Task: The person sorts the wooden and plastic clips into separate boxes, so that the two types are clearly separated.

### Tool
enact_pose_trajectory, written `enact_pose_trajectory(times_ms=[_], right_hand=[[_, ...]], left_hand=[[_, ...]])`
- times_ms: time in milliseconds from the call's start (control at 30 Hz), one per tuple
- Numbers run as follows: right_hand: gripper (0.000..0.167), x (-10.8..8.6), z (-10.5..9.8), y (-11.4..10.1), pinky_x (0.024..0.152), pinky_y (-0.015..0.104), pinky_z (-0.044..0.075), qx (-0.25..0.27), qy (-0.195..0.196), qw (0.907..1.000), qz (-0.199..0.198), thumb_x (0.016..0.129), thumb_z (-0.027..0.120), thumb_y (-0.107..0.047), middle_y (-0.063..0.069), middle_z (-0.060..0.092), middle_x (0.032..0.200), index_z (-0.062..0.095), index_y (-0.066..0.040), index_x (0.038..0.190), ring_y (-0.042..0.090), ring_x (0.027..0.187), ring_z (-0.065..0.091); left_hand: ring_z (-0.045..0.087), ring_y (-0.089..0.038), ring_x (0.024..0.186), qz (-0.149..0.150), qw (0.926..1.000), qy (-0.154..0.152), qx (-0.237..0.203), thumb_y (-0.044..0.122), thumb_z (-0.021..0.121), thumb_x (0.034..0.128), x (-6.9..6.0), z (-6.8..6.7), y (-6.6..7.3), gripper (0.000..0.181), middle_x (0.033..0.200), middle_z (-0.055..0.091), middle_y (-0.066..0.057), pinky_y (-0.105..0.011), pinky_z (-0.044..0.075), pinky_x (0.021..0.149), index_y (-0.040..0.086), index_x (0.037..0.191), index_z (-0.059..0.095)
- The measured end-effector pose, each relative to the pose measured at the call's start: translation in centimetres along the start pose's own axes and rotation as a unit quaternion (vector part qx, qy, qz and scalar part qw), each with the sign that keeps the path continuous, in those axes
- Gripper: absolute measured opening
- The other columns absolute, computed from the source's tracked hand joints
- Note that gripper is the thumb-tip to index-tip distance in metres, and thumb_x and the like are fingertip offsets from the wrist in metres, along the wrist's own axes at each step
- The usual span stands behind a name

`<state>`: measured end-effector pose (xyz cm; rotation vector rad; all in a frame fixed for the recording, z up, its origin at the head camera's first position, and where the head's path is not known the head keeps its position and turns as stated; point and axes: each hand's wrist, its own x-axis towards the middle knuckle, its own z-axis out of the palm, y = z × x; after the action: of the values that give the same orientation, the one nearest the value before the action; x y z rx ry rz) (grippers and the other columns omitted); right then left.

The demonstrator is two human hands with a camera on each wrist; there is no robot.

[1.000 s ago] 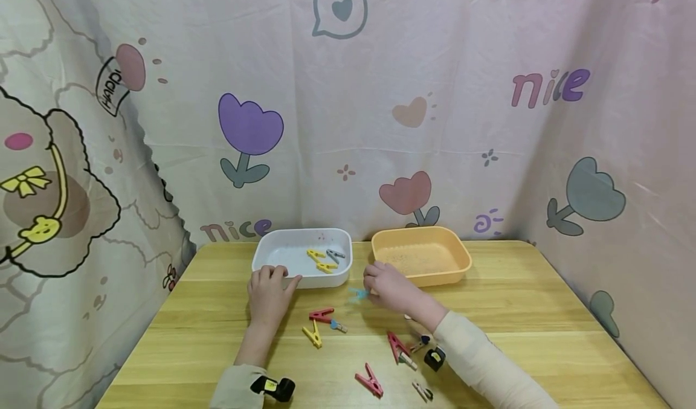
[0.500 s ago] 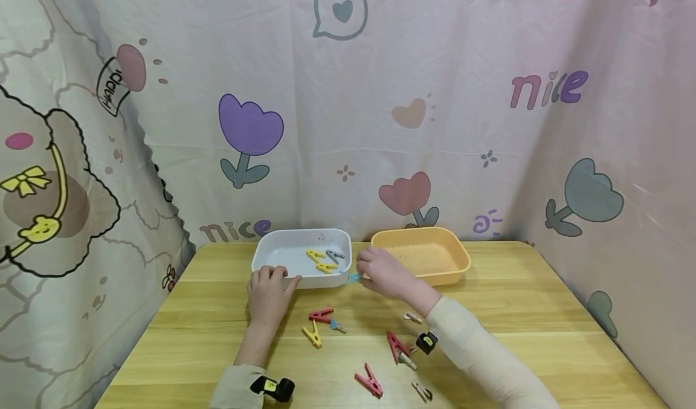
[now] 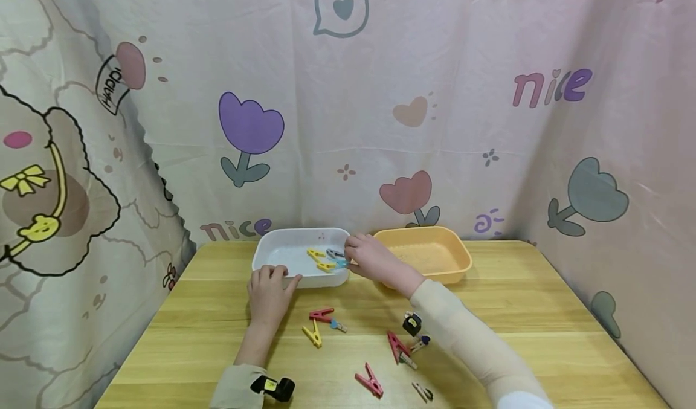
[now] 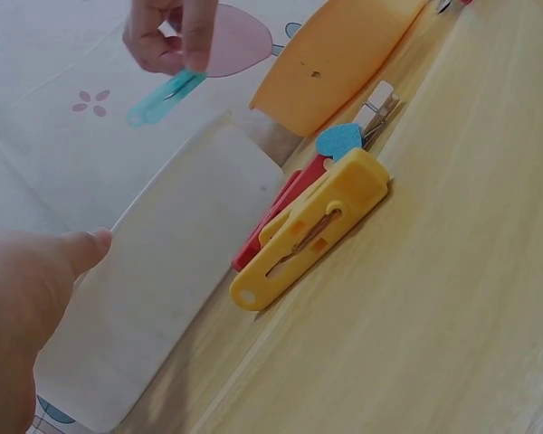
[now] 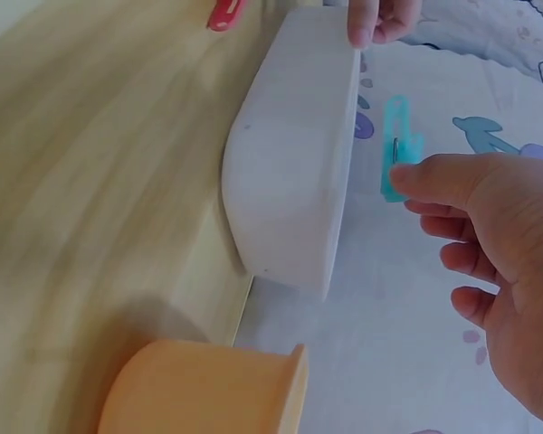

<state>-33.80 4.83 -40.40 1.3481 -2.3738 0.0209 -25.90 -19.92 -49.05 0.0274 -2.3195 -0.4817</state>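
Observation:
My right hand [image 3: 375, 259] pinches a light-blue plastic clothespin [image 5: 397, 149] between thumb and fingers, above the right end of the white basin [image 4: 163, 280]. In the left wrist view that clothespin [image 4: 166, 98] is clear of the basin's rim. My left hand [image 3: 270, 297] holds the basin's near rim, its thumb [image 4: 90, 250] along the edge and fingers over the side. Inside the basin lie two yellow clothespins [image 3: 326, 267] and a grey clothespin [image 3: 334, 254].
An orange basin [image 3: 464, 267] stands right of the white one. On the table in front lie red clothespins [image 3: 370, 380], a yellow clothespin [image 3: 312, 335], a small wooden clothespin with a blue heart [image 3: 338, 325] and several other small clips [image 3: 422, 391]. A patterned cloth hangs behind.
My right hand has moved left and up with the light-blue clothespin, from before the basins to above the white basin's right end. My left hand stays at the rim.

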Motion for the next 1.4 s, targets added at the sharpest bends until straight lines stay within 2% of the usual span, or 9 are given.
enact_pose_trajectory(times_ms=[333, 533, 767, 1133, 1400], right_hand=[[0.011, 2.4, 0.0, -0.2, 0.082, 0.032, 0.045, 0.034, -0.031, 0.9986, 0.027, 0.086, 0.074, -0.022, 0.0, 0.063, 0.105, 0.067, -0.013, 0.086, 0.018, 0.098, 0.054], [0.01, 3.7, 0.6, -0.2, 0.082, 0.031, 0.044, 0.028, -0.047, 0.9983, 0.02, 0.087, 0.073, -0.022, 0.0, 0.062, 0.102, 0.068, -0.013, 0.088, 0.017, 0.093, 0.053], [0.012, 5.1, 1.6, -0.3, 0.084, 0.029, 0.044, 0.023, -0.069, 0.9966, 0.039, 0.089, 0.071, -0.026, -0.001, 0.062, 0.102, 0.068, -0.015, 0.09, 0.016, 0.094, 0.051], [0.013, 6.5, 2.7, -0.4, 0.086, 0.03, 0.049, 0.052, -0.067, 0.9934, 0.077, 0.09, 0.071, -0.028, 0.0, 0.065, 0.108, 0.069, -0.015, 0.089, 0.016, 0.097, 0.057], [0.013, 7.4, 3.9, -0.5, 0.085, 0.029, 0.049, 0.061, -0.072, 0.9914, 0.091, 0.09, 0.07, -0.029, -0.001, 0.064, 0.099, 0.069, -0.016, 0.088, 0.016, 0.092, 0.056]], left_hand=[[0.052, -0.037, 0.091, -0.003, 1.0, -0.002, -0.003, 0.036, 0.08, 0.0779, 0.0, -0.1, 0.0, 0.034, 0.091, 0.059, -0.015, -0.049, 0.04, 0.081, 0.007, 0.086, 0.064], [0.052, -0.037, 0.09, 0.0, 1.0, -0.001, 0.0, 0.035, 0.081, 0.0773, 0.0, -0.1, -0.1, 0.035, 0.09, 0.059, -0.015, -0.049, 0.04, 0.081, 0.006, 0.086, 0.063], [0.052, -0.037, 0.09, 0.0, 1.0, -0.002, 0.003, 0.036, 0.081, 0.0773, 0.0, -0.2, 0.0, 0.035, 0.09, 0.059, -0.015, -0.048, 0.04, 0.081, 0.007, 0.086, 0.064], [0.051, -0.037, 0.091, -0.006, 0.9999, -0.013, 0.001, 0.036, 0.08, 0.0788, 0.1, -0.1, 0.1, 0.035, 0.092, 0.058, -0.015, -0.049, 0.04, 0.083, 0.007, 0.088, 0.063], [0.05, -0.036, 0.091, -0.004, 0.9999, -0.011, 0.0, 0.036, 0.08, 0.0787, 0.1, -0.1, 0.0, 0.035, 0.092, 0.058, -0.015, -0.049, 0.039, 0.083, 0.007, 0.088, 0.063]])
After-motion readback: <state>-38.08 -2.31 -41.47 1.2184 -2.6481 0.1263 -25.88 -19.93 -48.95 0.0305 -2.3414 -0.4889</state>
